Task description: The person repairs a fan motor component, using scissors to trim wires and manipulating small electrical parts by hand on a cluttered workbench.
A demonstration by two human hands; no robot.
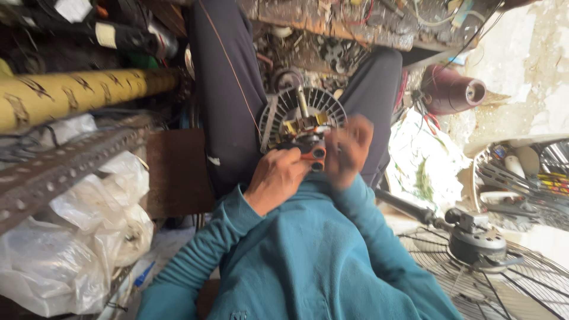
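A round grey fan motor with radial fins and a metal shaft rests between my knees, above my teal shirt. My left hand grips an orange-and-black handled tool held against the motor's windings. My right hand is blurred just to the right of the tool, fingers bent near the motor's lower edge; whether it holds anything small cannot be made out.
A yellow patterned roll and a perforated metal angle bar lie at left above crumpled plastic bags. A fan head with wire guard sits at lower right. A maroon spool and a cluttered workbench are ahead.
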